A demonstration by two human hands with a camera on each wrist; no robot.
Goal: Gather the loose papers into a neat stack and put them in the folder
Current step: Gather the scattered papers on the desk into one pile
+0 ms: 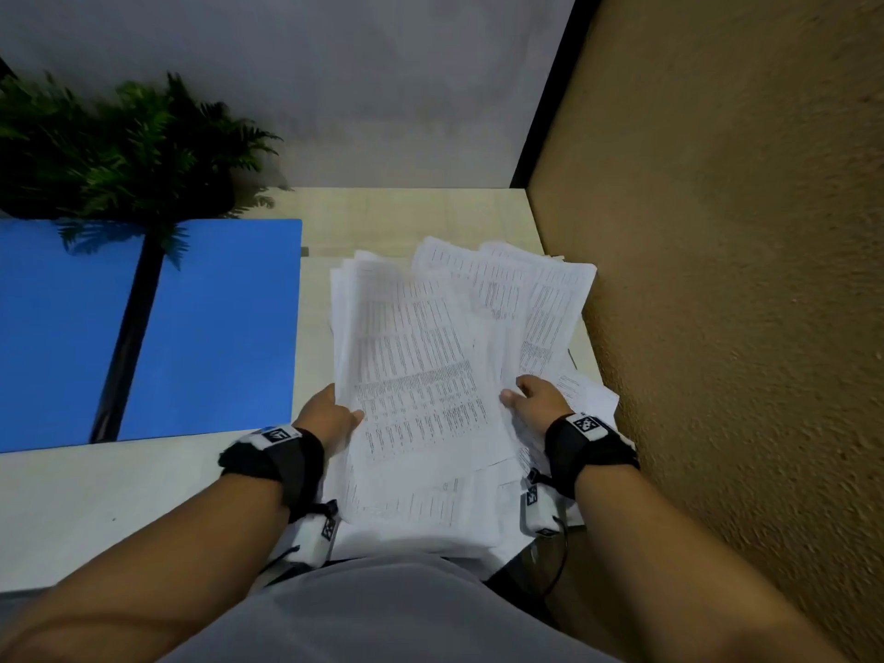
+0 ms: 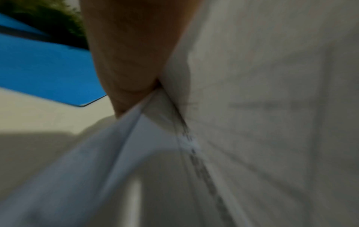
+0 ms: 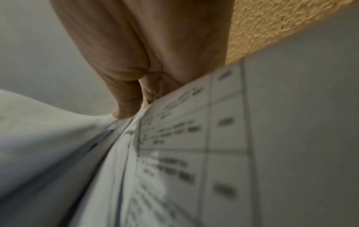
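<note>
A loose pile of printed white papers (image 1: pixel 421 366) lies on the pale desk, right of centre, its sheets fanned out and uneven. My left hand (image 1: pixel 335 413) grips the left edge of the upper sheets, thumb on top; the left wrist view shows that hand (image 2: pixel 124 61) pinching the paper edges (image 2: pixel 252 107). My right hand (image 1: pixel 535 399) holds the right side of the same sheets, and in the right wrist view its fingers (image 3: pixel 147 69) close over a printed sheet (image 3: pixel 184 138). A blue folder (image 1: pixel 143 327) lies open flat at the left, a black spine down its middle.
A dark green potted plant (image 1: pixel 119 150) stands behind the folder at the back left. A rough tan wall (image 1: pixel 741 279) runs close along the desk's right side. A grey partition (image 1: pixel 335 88) closes the back. The desk (image 1: pixel 95 500) shows bare surface at the front left.
</note>
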